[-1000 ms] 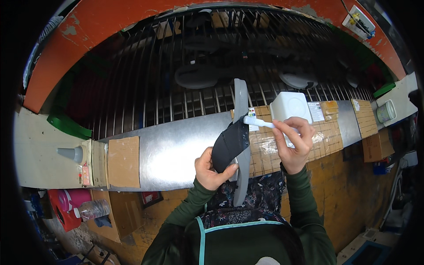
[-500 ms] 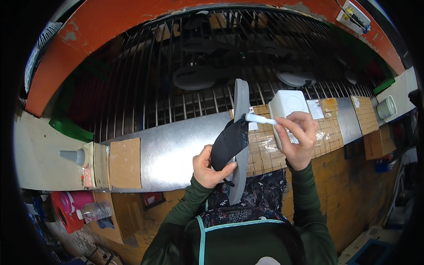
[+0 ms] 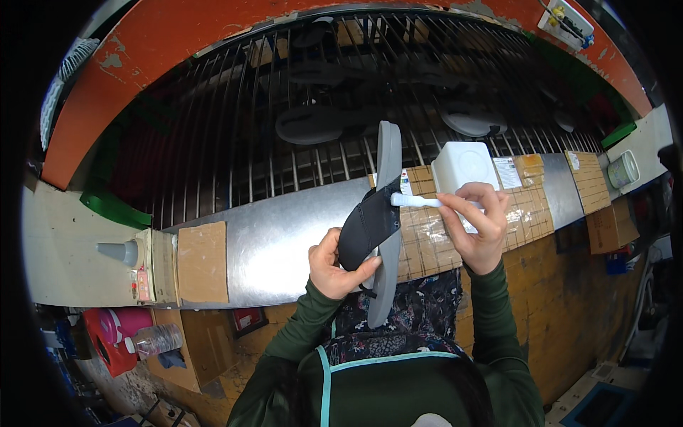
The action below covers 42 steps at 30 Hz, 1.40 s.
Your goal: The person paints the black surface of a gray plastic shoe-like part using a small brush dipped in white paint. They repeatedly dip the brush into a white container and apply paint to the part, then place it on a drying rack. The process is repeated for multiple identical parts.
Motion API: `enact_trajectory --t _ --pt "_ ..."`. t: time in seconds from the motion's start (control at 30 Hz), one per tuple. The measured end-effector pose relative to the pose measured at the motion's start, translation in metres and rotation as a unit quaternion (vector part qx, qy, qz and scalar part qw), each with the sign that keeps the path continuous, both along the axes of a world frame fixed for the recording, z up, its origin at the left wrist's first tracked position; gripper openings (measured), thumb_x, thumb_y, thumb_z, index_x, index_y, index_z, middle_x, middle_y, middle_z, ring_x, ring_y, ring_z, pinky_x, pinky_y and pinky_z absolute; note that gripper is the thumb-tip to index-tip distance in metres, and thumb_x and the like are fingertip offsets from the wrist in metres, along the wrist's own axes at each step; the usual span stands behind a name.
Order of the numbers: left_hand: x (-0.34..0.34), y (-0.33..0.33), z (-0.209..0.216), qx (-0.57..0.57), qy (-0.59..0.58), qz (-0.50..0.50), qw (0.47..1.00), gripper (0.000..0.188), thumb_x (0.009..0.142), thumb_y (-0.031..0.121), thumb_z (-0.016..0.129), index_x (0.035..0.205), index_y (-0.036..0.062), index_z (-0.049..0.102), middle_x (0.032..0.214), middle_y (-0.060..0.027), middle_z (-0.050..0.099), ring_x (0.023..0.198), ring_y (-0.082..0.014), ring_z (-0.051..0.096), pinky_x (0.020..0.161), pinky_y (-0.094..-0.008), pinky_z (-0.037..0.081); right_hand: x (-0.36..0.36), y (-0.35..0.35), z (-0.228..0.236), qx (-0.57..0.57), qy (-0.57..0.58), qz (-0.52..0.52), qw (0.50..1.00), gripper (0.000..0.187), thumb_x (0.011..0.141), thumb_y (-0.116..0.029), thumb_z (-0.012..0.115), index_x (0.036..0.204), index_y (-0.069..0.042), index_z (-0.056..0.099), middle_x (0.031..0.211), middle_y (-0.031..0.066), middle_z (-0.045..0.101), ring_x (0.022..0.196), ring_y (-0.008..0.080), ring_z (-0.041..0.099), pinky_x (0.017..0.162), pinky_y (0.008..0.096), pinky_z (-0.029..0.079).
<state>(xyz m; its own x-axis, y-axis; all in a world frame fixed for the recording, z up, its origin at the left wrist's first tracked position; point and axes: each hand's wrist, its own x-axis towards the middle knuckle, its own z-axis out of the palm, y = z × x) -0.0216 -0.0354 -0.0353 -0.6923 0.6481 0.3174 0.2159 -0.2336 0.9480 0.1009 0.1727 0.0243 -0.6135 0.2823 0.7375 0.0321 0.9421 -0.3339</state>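
From here I see the sandal [image 3: 370,229] in my left grip [image 3: 340,267], held over the table [image 3: 277,220] by its black-strapped middle, grey sole [image 3: 388,156] edge-on. My right grip [image 3: 455,213], just right of it, pinches a slim white tool [image 3: 421,202], its tip against the strap's upper edge.

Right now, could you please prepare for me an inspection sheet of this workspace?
Surface: shiny metal shelf, partly covered by cardboard sheets.
Work items: grey-soled sandal; white brush-like tool, head at the black strap; white container beyond the right hand.
Clutter: clear plastic bottle by a cardboard box, lower left.
Hands: left hand grips the sandal; right hand pinches the tool.
Cables: wires at a white box on the orange frame.
Surroundings: more grey-soled footwear on a barred metal rack.
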Motion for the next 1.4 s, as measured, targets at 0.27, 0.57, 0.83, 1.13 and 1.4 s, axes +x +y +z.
enact_trajectory --t 0.27,0.57,0.83,1.13,1.4 --pt "-0.006 0.000 0.002 0.001 -0.002 -0.003 1.000 0.035 0.075 0.010 0.082 0.098 -0.0020 0.058 0.082 -0.0063 0.069 0.071 -0.0081 0.064 0.062 -0.0217 0.052 0.006 -0.001 0.003 0.003 -0.032 0.020 0.999 0.022 0.071 -0.007 0.079 0.092 -0.011 0.076 0.087 0.0009 0.062 0.078 0.0146 0.049 0.073 0.0300 0.034" --pt "-0.014 0.000 0.009 0.020 -0.019 -0.014 1.000 0.035 0.075 0.008 0.082 0.098 -0.0025 0.057 0.085 -0.0087 0.070 0.073 -0.0101 0.066 0.065 -0.0225 0.053 0.005 0.000 0.001 -0.023 -0.034 0.056 0.998 0.020 0.074 -0.013 0.079 0.093 -0.014 0.076 0.089 -0.0018 0.062 0.073 0.0116 0.050 0.073 0.0322 0.027" --pt "-0.015 -0.001 0.012 0.013 -0.075 -0.025 0.997 0.034 0.075 0.007 0.081 0.095 -0.0006 0.055 0.086 -0.0080 0.070 0.075 -0.0084 0.066 0.066 -0.0219 0.053 0.005 0.005 0.005 -0.043 -0.024 0.070 0.996 0.020 0.073 -0.012 0.079 0.093 -0.013 0.076 0.087 -0.0014 0.062 0.072 0.0113 0.051 0.072 0.0318 0.027" --pt "-0.012 0.003 0.009 0.028 -0.061 -0.042 0.997 0.035 0.075 0.007 0.081 0.098 -0.0013 0.056 0.087 -0.0082 0.070 0.076 -0.0091 0.066 0.067 -0.0223 0.053 -0.001 0.000 0.009 0.042 0.021 -0.015 0.999 0.021 0.072 -0.009 0.079 0.093 -0.012 0.076 0.086 -0.0002 0.062 0.076 0.0128 0.052 0.073 0.0312 0.030" --pt "-0.014 0.004 0.010 0.022 -0.041 -0.032 0.998 0.035 0.075 0.007 0.082 0.098 -0.0015 0.056 0.087 -0.0086 0.070 0.076 -0.0095 0.066 0.067 -0.0227 0.054 0.008 0.001 0.010 0.017 -0.034 0.019 0.999 0.022 0.071 -0.008 0.079 0.093 -0.011 0.076 0.085 -0.0002 0.063 0.077 0.0142 0.050 0.072 0.0300 0.033"
